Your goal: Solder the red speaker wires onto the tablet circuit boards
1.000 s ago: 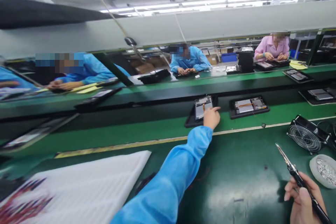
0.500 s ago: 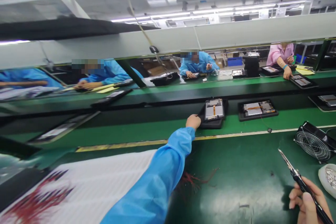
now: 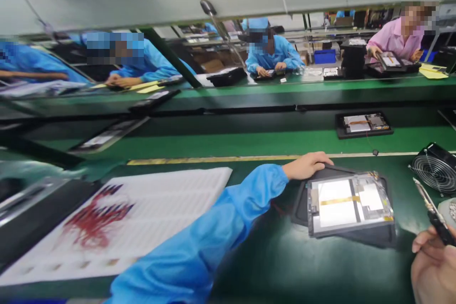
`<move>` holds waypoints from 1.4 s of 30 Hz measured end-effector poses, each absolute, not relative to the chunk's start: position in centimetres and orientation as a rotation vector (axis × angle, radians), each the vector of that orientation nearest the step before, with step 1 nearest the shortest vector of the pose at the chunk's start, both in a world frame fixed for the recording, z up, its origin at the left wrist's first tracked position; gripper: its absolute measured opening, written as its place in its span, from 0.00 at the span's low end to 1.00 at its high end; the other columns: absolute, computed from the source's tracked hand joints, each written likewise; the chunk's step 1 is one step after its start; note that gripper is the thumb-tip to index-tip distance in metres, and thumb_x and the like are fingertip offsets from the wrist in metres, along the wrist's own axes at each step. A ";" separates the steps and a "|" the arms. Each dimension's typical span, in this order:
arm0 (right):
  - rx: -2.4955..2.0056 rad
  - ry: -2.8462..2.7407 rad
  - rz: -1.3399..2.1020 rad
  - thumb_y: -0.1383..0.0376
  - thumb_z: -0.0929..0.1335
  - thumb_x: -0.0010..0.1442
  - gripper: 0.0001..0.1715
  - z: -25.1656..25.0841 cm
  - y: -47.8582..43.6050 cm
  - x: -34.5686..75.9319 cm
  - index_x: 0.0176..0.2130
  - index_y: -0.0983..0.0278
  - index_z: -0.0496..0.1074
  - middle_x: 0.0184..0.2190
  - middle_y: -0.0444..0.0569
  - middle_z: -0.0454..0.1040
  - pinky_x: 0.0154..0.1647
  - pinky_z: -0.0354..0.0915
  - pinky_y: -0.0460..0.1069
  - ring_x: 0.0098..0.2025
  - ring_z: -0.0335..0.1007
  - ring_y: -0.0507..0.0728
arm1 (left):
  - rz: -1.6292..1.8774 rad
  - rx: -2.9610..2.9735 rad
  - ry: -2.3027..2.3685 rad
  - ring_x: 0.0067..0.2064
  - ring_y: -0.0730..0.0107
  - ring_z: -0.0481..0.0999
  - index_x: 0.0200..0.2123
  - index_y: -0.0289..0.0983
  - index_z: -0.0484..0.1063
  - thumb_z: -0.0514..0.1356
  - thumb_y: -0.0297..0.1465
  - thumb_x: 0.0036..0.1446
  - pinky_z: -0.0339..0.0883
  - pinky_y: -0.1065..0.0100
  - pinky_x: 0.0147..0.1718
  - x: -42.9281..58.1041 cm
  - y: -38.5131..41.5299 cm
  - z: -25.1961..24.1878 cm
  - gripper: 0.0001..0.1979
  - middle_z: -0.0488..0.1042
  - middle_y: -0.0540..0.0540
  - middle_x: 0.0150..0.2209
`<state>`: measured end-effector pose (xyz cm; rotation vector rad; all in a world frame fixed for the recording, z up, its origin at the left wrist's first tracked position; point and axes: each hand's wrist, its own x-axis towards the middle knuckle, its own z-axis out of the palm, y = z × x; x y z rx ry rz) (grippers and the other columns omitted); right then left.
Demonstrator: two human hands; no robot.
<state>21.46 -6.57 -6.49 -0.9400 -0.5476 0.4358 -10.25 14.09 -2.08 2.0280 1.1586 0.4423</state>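
My left hand (image 3: pixel 309 166), in a blue sleeve, grips the far left corner of a black tray (image 3: pixel 370 235) that lies on the green bench in front of me. An opened tablet assembly (image 3: pixel 349 202) with white panels and an orange strip rests on the tray. At the lower right edge, my right hand (image 3: pixel 432 266) is closed around a soldering iron (image 3: pixel 432 211), its tip pointing up and left, just right of the tray.
A white sheet with red wires (image 3: pixel 117 221) lies at the left. A small black fan (image 3: pixel 434 168) and a grey dish (image 3: pixel 449 210) stand at the right. Another tray with a tablet (image 3: pixel 363 124) sits on the conveyor belt. Several co-workers sit across the line.
My left hand has pulled the tray with the tablet off the conveyor belt and onto the bench near me. The view has tilted downward. The soldering iron stays in my right hand.
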 end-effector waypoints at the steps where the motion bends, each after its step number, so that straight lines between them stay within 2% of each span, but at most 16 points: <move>1: -0.958 -0.550 0.445 0.52 0.81 0.57 0.24 -6.3 -6.7 21.4 0.47 0.63 0.77 0.33 0.47 0.79 0.16 0.64 0.47 0.22 0.71 0.55 | 0.424 2.061 1.126 0.53 0.59 0.83 0.49 0.38 0.83 0.67 0.32 0.71 0.76 0.52 0.60 -9.1 13.6 -2.2 0.07 0.84 0.44 0.50; 4: -1.020 -0.565 0.522 0.53 0.78 0.61 0.22 -6.1 -7.2 21.2 0.49 0.63 0.77 0.34 0.47 0.79 0.18 0.65 0.46 0.23 0.72 0.54 | 0.436 2.156 1.150 0.56 0.57 0.82 0.49 0.42 0.85 0.60 0.25 0.70 0.71 0.57 0.63 -6.8 11.4 -2.0 0.13 0.83 0.43 0.54; 7: -1.060 -0.580 0.603 0.53 0.77 0.65 0.21 -6.2 -7.8 20.8 0.50 0.63 0.77 0.36 0.48 0.80 0.19 0.65 0.45 0.23 0.72 0.53 | 0.486 2.230 1.292 0.58 0.53 0.80 0.49 0.41 0.82 0.55 0.27 0.72 0.69 0.55 0.61 -7.4 7.8 -0.6 0.15 0.82 0.40 0.55; 9: -1.065 -0.584 0.632 0.53 0.77 0.65 0.20 -6.2 -7.9 20.6 0.49 0.63 0.77 0.37 0.48 0.80 0.20 0.66 0.46 0.23 0.72 0.52 | 0.461 2.258 1.384 0.44 0.56 0.81 0.43 0.42 0.80 0.58 0.30 0.71 0.72 0.58 0.48 -9.0 4.5 0.5 0.09 0.83 0.44 0.41; 10: -1.063 -0.586 0.639 0.53 0.78 0.65 0.20 -6.1 -7.8 20.5 0.49 0.63 0.77 0.38 0.48 0.80 0.21 0.66 0.46 0.23 0.72 0.53 | 0.432 2.265 1.418 0.36 0.58 0.78 0.40 0.42 0.78 0.61 0.31 0.69 0.70 0.60 0.41 -10.0 2.8 1.0 0.05 0.80 0.47 0.33; 11: -1.059 -0.587 0.644 0.53 0.78 0.65 0.20 -6.1 -7.7 20.4 0.49 0.63 0.77 0.38 0.48 0.80 0.21 0.66 0.46 0.24 0.72 0.53 | 0.403 2.274 1.445 0.32 0.58 0.75 0.37 0.42 0.76 0.64 0.31 0.66 0.68 0.61 0.36 -10.9 1.1 1.3 0.03 0.77 0.49 0.29; 12: -1.054 -0.589 0.649 0.53 0.78 0.65 0.20 -6.0 -7.5 20.3 0.49 0.63 0.78 0.37 0.48 0.80 0.21 0.66 0.46 0.24 0.73 0.53 | 0.370 2.300 1.466 0.31 0.59 0.75 0.34 0.43 0.74 0.66 0.31 0.63 0.66 0.62 0.35 -11.7 -0.6 1.5 0.05 0.76 0.50 0.29; 16: -1.039 -0.616 0.674 0.53 0.77 0.65 0.19 -5.6 -6.5 19.9 0.49 0.62 0.78 0.38 0.47 0.80 0.21 0.67 0.46 0.24 0.72 0.52 | 0.324 2.444 1.542 0.37 0.57 0.78 0.34 0.43 0.72 0.68 0.29 0.61 0.68 0.62 0.38 -13.4 -5.3 0.4 0.07 0.79 0.49 0.34; 20: -1.047 -0.650 0.701 0.53 0.77 0.66 0.19 -5.3 -6.0 19.6 0.50 0.61 0.79 0.38 0.48 0.80 0.21 0.67 0.46 0.24 0.72 0.52 | 0.400 2.404 1.645 0.37 0.56 0.78 0.37 0.43 0.75 0.68 0.32 0.63 0.70 0.60 0.38 -12.8 -7.4 -1.7 0.04 0.79 0.48 0.34; 23: -1.053 -0.663 0.704 0.54 0.76 0.66 0.18 -5.1 -6.1 19.4 0.50 0.61 0.78 0.38 0.48 0.80 0.21 0.67 0.45 0.24 0.72 0.52 | 0.464 2.181 1.574 0.35 0.60 0.79 0.34 0.43 0.76 0.63 0.27 0.63 0.71 0.63 0.37 -11.8 -7.8 -2.3 0.05 0.80 0.49 0.32; 26: -1.063 -0.668 0.695 0.54 0.75 0.68 0.17 -5.0 -6.4 18.7 0.51 0.61 0.77 0.38 0.47 0.80 0.21 0.66 0.45 0.24 0.71 0.52 | 0.428 1.806 1.350 0.33 0.64 0.81 0.32 0.42 0.78 0.64 0.26 0.60 0.72 0.67 0.35 -10.6 -7.3 -1.2 0.06 0.82 0.50 0.31; 29: -1.071 -0.683 0.672 0.54 0.73 0.71 0.16 -5.2 -6.9 17.5 0.53 0.60 0.76 0.39 0.47 0.79 0.22 0.66 0.45 0.24 0.71 0.52 | 0.382 1.567 1.171 0.34 0.65 0.84 0.37 0.43 0.85 0.65 0.29 0.63 0.74 0.69 0.34 -9.3 -6.2 0.4 0.07 0.86 0.50 0.32; 32: -1.076 -0.727 0.655 0.53 0.72 0.74 0.17 -5.4 -7.7 16.4 0.55 0.60 0.75 0.40 0.47 0.78 0.24 0.68 0.46 0.26 0.72 0.52 | 0.462 1.665 1.152 0.38 0.64 0.87 0.44 0.46 0.89 0.66 0.30 0.68 0.78 0.68 0.38 -7.4 -5.3 1.0 0.10 0.89 0.49 0.38; 36: -1.122 -0.867 0.669 0.56 0.73 0.74 0.17 -4.9 -9.2 16.6 0.58 0.58 0.76 0.46 0.48 0.77 0.33 0.77 0.51 0.34 0.79 0.55 | 0.666 2.024 1.073 0.38 0.65 0.88 0.46 0.43 0.88 0.63 0.31 0.74 0.81 0.67 0.43 -4.6 -4.8 0.5 0.11 0.89 0.48 0.39; 39: -1.183 -1.008 0.664 0.63 0.75 0.71 0.15 -3.9 -10.4 17.4 0.57 0.57 0.79 0.45 0.48 0.79 0.43 0.80 0.56 0.39 0.82 0.58 | 0.785 2.231 1.030 0.36 0.64 0.87 0.45 0.40 0.86 0.60 0.31 0.77 0.81 0.67 0.40 -2.9 -4.5 0.1 0.12 0.88 0.46 0.37; 42: -1.254 -1.130 0.665 0.69 0.76 0.68 0.19 -2.9 -11.1 17.8 0.57 0.57 0.79 0.46 0.50 0.80 0.47 0.81 0.55 0.42 0.83 0.59 | 0.836 2.296 1.020 0.35 0.66 0.86 0.47 0.39 0.84 0.59 0.31 0.78 0.80 0.68 0.38 -2.1 -4.3 0.0 0.11 0.89 0.46 0.38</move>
